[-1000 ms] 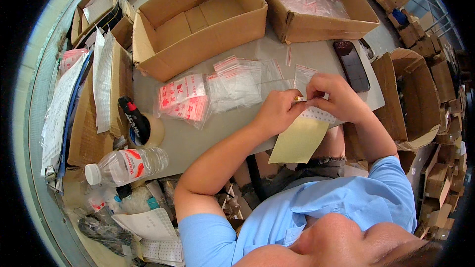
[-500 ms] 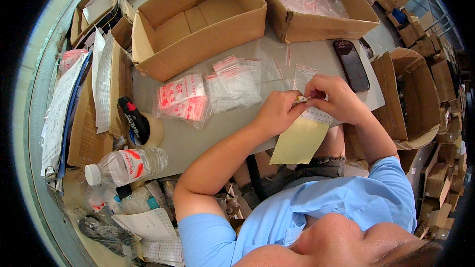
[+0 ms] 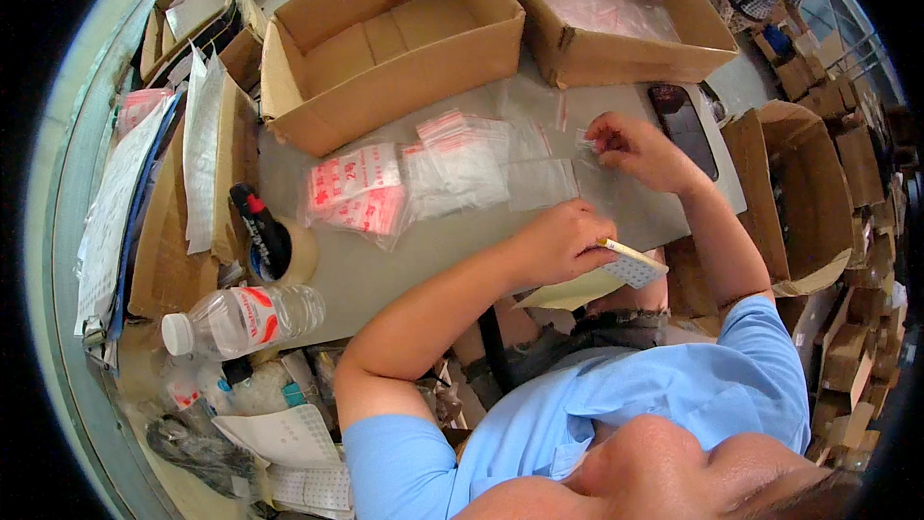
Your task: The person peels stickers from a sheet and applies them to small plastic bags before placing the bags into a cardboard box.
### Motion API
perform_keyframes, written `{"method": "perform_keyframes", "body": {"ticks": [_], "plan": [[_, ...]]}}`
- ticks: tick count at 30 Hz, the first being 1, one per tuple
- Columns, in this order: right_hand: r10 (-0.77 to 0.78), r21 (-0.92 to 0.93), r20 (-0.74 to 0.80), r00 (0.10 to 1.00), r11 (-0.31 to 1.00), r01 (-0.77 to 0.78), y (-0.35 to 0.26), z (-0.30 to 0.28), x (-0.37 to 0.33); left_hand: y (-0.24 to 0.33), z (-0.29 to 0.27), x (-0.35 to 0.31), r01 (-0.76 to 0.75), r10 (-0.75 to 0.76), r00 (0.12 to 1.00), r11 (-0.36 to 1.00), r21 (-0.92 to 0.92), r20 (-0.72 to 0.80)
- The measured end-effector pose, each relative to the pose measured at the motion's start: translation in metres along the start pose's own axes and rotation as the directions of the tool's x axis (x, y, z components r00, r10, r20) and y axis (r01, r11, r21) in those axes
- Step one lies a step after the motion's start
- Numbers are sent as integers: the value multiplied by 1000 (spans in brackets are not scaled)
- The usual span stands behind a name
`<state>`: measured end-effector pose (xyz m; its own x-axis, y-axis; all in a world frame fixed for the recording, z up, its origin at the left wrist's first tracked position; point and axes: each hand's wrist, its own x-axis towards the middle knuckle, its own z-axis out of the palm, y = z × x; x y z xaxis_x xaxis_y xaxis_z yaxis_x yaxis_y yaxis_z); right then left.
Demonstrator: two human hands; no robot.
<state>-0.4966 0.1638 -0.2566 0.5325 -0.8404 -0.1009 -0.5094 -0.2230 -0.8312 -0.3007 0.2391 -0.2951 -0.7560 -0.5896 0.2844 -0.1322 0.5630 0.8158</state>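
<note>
My left hand (image 3: 566,243) is closed on a small stack of label sheets (image 3: 632,263), white with rows of tiny print, near the table's front edge. A pale yellow backing sheet (image 3: 575,291) hangs from the same grip, tilted over my lap. Farther off, my right hand (image 3: 643,152) has its fingers pinched at a small clear zip bag (image 3: 583,141), mostly covered by the fingers. Left of it lie more clear zip bags (image 3: 542,183) and a fanned pile of bags with red-striped tops (image 3: 464,156). A clear pack with red print (image 3: 356,191) lies beside that pile.
Two cardboard boxes (image 3: 395,74) (image 3: 635,60) stand at the back, the right one holding clear bags. A phone (image 3: 683,130) lies at the right, near another carton (image 3: 804,197). At left are a tape roll (image 3: 300,252), a black-handled tool (image 3: 260,231) and a plastic bottle (image 3: 245,321).
My hands have parted. The right one has gone from the label sheets to a small clear bag farther up the table. My left hand has lowered and tilted the sheets toward my lap.
</note>
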Motion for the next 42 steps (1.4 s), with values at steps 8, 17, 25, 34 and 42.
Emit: {"method": "perform_keyframes", "body": {"ticks": [8, 17, 25, 34, 42], "plan": [[-64, -606, -141, 988, 794, -35, -4, -4, 10, -6, 5, -3, -53, 48, 997, 995, 89, 63], [36, -393, 239, 970, 917, 63, -31, 45, 32, -7, 4, -4, -48, 49, 998, 999, -19, 49], [-126, -509, 131, 983, 843, 176, -13, 28, 70, -8, 6, 0, -46, 45, 997, 999, 17, 66], [-232, -613, -103, 967, 781, 122, -13, 43, 69, -15, 8, -1, -3, -7, 956, 999, -34, -294], [-147, -122, 236, 961, 976, 179, -58, 4, -3, -11, -4, 3, 193, -257, 896, 960, -205, -362]]}}
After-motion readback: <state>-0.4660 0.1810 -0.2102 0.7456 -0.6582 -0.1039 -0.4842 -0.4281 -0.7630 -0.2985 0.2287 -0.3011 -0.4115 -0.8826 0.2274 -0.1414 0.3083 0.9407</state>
